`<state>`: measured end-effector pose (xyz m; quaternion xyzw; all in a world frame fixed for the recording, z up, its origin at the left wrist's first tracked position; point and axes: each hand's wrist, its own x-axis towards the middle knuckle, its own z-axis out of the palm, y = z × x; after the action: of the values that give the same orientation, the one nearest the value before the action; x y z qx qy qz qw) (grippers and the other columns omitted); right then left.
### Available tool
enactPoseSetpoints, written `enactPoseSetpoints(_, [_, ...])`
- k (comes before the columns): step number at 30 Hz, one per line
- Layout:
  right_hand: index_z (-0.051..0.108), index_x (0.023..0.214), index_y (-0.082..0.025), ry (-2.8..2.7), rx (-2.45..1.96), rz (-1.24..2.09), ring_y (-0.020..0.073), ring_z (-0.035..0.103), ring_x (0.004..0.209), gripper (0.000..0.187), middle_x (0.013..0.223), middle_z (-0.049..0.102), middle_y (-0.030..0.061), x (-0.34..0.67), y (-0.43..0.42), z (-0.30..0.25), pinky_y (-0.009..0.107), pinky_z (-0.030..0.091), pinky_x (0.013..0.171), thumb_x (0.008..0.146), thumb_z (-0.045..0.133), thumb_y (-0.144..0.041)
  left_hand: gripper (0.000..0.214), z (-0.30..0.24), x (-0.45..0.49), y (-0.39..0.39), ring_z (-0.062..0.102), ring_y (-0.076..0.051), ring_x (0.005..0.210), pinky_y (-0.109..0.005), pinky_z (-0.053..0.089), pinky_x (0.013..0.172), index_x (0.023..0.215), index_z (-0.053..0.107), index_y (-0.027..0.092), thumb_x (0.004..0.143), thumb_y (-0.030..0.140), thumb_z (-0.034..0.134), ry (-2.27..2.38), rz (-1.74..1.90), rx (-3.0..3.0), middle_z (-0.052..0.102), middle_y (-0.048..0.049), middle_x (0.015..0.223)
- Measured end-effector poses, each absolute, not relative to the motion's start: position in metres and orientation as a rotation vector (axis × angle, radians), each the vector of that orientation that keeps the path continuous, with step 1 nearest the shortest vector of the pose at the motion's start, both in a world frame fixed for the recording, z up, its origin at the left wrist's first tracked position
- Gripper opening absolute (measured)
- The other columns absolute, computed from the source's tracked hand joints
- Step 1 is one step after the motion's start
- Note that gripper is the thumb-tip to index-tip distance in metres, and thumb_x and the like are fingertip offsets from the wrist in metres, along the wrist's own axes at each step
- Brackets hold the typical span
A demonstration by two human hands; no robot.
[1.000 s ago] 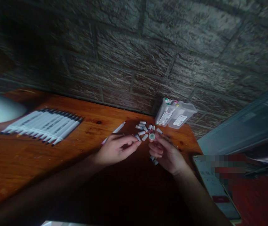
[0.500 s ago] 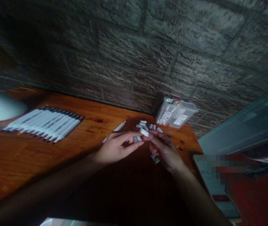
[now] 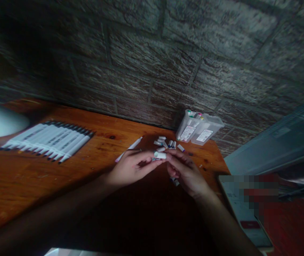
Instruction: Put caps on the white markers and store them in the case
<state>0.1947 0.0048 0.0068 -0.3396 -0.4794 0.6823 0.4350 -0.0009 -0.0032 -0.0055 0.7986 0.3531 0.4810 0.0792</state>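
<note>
In the head view a white marker cap (image 3: pixel 160 155) is level between my two hands. My right hand (image 3: pixel 185 169) is closed, pinching this cap's right end between thumb and fingers. My left hand (image 3: pixel 133 167) has its thumb and index finger at the cap's left end and underside. Part of a second, pale cap shows at the left fingertips, mostly hidden. Several loose marker caps (image 3: pixel 173 144) lie on the table just beyond the hands. Two more caps (image 3: pixel 176 182) lie below my right palm, partly covered. One uncapped-looking white marker (image 3: pixel 134 144) lies behind my left hand.
A row of white markers with dark ends (image 3: pixel 47 140) lies at left on the wooden table (image 3: pixel 109 122). By the brick wall stand a clear box with markers (image 3: pixel 186 129) and a second clear box (image 3: pixel 206 131). A phone-like device (image 3: pixel 250 224) is at the right edge.
The white cap in my right hand has turned to lie nearly level and moved slightly left and down, meeting my left fingertips. The markers and boxes have not been moved.
</note>
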Motion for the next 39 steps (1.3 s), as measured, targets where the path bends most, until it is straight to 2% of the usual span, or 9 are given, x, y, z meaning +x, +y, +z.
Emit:
enactPoseSetpoints(3, [0.071,0.097,-0.020,-1.224,-0.876,1.680,0.0051,0.039,0.048,0.026,0.064,0.055,-0.0048,0.194,0.005,0.005,0.019,0.024,0.042,0.078,0.077,-0.037,0.023,-0.005,-0.001,-0.003,0.046,-0.005,0.049,-0.018,0.036,0.051,0.070,0.062,0.016,0.088,0.028,0.068,1.069,1.451,2.390,0.053,0.0061,0.055])
enactPoseSetpoints(10, [0.073,0.095,-0.021,-1.247,-0.883,1.661,0.0052,0.039,0.048,0.026,0.063,0.054,-0.0049,0.194,0.005,0.006,0.019,0.026,0.042,0.076,0.078,-0.038,0.012,-0.009,-0.001,-0.006,0.050,-0.006,0.053,-0.017,0.041,0.053,0.092,0.067,0.015,0.088,0.027,0.068,1.068,1.448,2.345,0.056,0.0049,0.061])
enactPoseSetpoints(17, [0.074,0.097,-0.023,-1.287,-0.876,1.644,0.0047,0.039,0.047,0.025,0.063,0.054,-0.0050,0.196,0.006,0.003,0.018,0.027,0.042,0.078,0.076,-0.038,0.024,-0.007,-0.001,-0.009,0.052,-0.007,0.054,-0.017,0.041,0.054,0.111,0.066,0.016,0.088,0.021,0.069,1.015,1.455,2.349,0.060,0.0053,0.065])
enactPoseSetpoints(24, [0.072,0.091,-0.020,-1.285,-0.920,1.648,0.0047,0.040,0.047,0.026,0.063,0.055,-0.0045,0.195,0.007,0.001,0.018,0.025,0.042,0.078,0.076,-0.042,0.013,-0.005,-0.002,-0.010,0.050,-0.006,0.054,-0.018,0.041,0.055,0.100,0.067,0.016,0.088,0.020,0.068,1.004,1.430,2.405,0.057,0.0056,0.063])
enactPoseSetpoints(29, [0.071,0.089,-0.021,-1.317,-0.956,1.602,0.0048,0.041,0.048,0.026,0.070,0.058,-0.0036,0.195,0.011,-0.005,0.018,0.028,0.042,0.079,0.075,-0.044,0.009,-0.002,-0.001,-0.012,0.051,-0.006,0.055,-0.017,0.039,0.055,0.094,0.067,0.015,0.087,0.021,0.069,0.981,1.388,2.453,0.056,0.0054,0.062])
enactPoseSetpoints(34, [0.069,0.082,-0.021,-1.394,-0.990,1.541,0.0058,0.042,0.048,0.026,0.062,0.054,-0.0055,0.196,0.013,-0.007,0.018,0.031,0.043,0.080,0.072,-0.047,0.008,0.000,-0.001,-0.012,0.049,-0.006,0.053,-0.018,0.037,0.053,0.087,0.068,0.014,0.087,0.022,0.068,1.002,1.338,2.465,0.054,0.0056,0.058])
enactPoseSetpoints(39, [0.069,0.083,-0.021,-1.433,-0.988,1.504,0.0061,0.041,0.047,0.026,0.057,0.051,-0.0070,0.194,0.013,-0.007,0.019,0.031,0.044,0.082,0.070,-0.047,0.012,0.000,-0.002,-0.012,0.050,-0.007,0.053,-0.019,0.036,0.054,0.085,0.068,0.015,0.088,0.026,0.067,1.018,1.287,2.483,0.055,0.0052,0.058])
